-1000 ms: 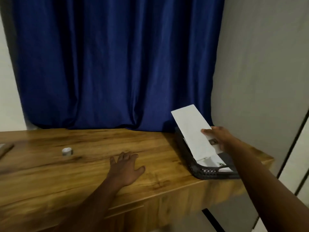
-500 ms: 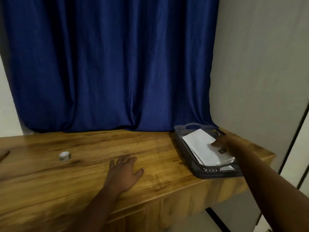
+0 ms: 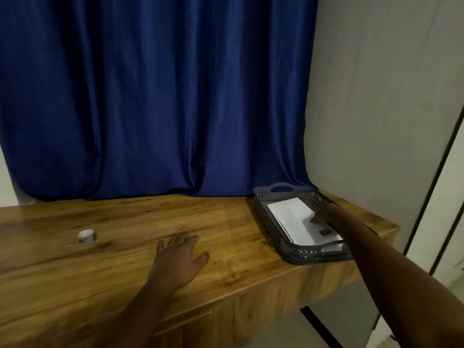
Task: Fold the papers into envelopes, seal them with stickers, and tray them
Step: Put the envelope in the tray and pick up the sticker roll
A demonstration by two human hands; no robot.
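Observation:
A dark grey perforated tray (image 3: 266, 217) sits at the right end of the wooden table (image 3: 125, 222). White folded envelopes (image 3: 291, 214) lie flat inside it, the top one sealed with a small dark sticker (image 3: 324, 232). My right hand (image 3: 326, 214) reaches over the tray with its fingertips resting on the top envelope; it grips nothing. Spread flat on the tabletop near the middle, my left hand (image 3: 179, 259) holds nothing. A small roll of stickers (image 3: 86, 236) stands on the table to the left.
A blue curtain (image 3: 155, 96) hangs behind the table and touches its back edge. A grey wall (image 3: 381, 109) stands right of the tray. The table's right edge lies just beyond the tray.
My right hand lowered the tilted envelope into the tray and laid it flat, then slid its fingers back along the top. The left hand stayed flat on the table.

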